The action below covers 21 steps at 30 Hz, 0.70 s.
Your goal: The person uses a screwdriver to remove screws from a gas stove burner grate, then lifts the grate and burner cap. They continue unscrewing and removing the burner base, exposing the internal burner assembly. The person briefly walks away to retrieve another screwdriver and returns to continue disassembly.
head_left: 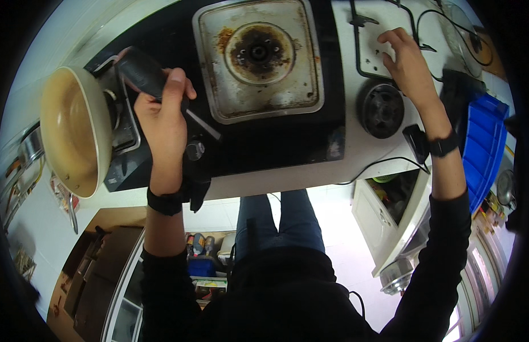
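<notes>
My left hand (165, 114) is closed around a screwdriver (142, 71) with a thick black handle. Its metal shaft points down and right over the black glass stove top (264, 145). Right of the stove, my right hand (410, 68) hovers over the white counter, thumb and fingers apart, with nothing visible between them. Several tiny dark pieces, perhaps screws, lie below its fingertips, within a black wire pan support (358, 48). Beside that wrist sits a round black burner part (381, 108). A stained square metal drip tray (207, 74) surrounds the uncovered burner hole.
A cream frying pan (76, 131) stands tilted in view over the left burner. On the right are a blue plastic tray (485, 151), a glass lid (461, 43) and a black cable (384, 163). Below the counter, a white cabinet door (373, 214) hangs open.
</notes>
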Each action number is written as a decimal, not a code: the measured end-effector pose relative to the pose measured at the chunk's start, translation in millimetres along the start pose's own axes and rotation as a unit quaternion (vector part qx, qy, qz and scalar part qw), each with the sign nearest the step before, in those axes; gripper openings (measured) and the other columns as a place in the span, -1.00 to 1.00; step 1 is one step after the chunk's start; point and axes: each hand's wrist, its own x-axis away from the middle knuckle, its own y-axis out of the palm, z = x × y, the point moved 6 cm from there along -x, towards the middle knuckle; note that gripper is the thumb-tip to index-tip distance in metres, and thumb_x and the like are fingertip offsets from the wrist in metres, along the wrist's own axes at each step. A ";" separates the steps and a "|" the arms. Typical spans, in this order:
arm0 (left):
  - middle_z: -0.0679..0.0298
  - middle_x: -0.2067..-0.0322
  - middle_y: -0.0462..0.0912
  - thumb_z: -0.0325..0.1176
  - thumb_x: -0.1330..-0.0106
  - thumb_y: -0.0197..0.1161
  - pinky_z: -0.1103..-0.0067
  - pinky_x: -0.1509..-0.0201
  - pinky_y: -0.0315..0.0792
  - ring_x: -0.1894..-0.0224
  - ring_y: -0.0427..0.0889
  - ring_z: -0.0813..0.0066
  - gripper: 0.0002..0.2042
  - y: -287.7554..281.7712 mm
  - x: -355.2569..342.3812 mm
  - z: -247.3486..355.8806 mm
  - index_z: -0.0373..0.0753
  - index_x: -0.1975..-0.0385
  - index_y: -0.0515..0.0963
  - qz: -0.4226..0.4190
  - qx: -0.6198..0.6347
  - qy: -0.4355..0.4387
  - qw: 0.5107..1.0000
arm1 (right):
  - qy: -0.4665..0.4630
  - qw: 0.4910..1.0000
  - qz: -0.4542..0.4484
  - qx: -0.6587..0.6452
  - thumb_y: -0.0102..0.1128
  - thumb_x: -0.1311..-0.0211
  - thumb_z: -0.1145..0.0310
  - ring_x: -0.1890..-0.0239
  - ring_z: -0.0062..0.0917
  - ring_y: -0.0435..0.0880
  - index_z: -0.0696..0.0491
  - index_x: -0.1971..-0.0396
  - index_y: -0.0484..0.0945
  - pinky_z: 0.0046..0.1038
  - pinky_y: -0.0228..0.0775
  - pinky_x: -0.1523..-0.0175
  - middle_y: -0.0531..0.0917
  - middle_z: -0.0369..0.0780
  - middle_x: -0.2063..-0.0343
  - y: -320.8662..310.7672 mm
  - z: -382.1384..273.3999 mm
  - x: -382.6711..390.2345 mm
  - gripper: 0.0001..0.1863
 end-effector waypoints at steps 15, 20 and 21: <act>0.36 0.71 0.45 -0.23 -0.39 0.24 0.58 0.66 0.22 0.75 0.41 0.60 -0.70 -16.7 31.5 -75.0 -0.30 0.51 0.49 -0.097 -0.287 -0.305 0.903 | 0.383 0.856 -0.082 -0.338 0.26 -0.17 0.21 0.09 -0.21 0.68 0.30 -0.07 0.54 -0.28 0.50 -0.07 0.67 -0.01 0.17 112.4 -85.7 88.2 -0.45; 0.33 0.69 0.48 -0.27 -0.34 0.23 0.54 0.62 0.29 0.70 0.46 0.58 -0.71 -19.9 26.7 -81.6 -0.37 0.53 0.51 -0.085 -0.232 -0.335 0.909 | 0.429 0.848 -0.087 -0.299 0.26 -0.14 0.15 0.10 -0.19 0.71 0.29 0.04 0.61 -0.26 0.51 -0.06 0.71 0.00 0.21 102.8 -92.7 72.8 -0.47; 0.31 0.68 0.50 -0.28 -0.32 0.23 0.52 0.59 0.32 0.68 0.49 0.56 -0.71 -20.1 25.4 -82.3 -0.40 0.52 0.51 -0.088 -0.228 -0.345 0.906 | 0.387 0.849 -0.142 -0.331 0.27 -0.14 0.14 0.11 -0.19 0.72 0.28 0.07 0.63 -0.25 0.51 -0.06 0.71 0.01 0.21 108.5 -102.4 66.1 -0.49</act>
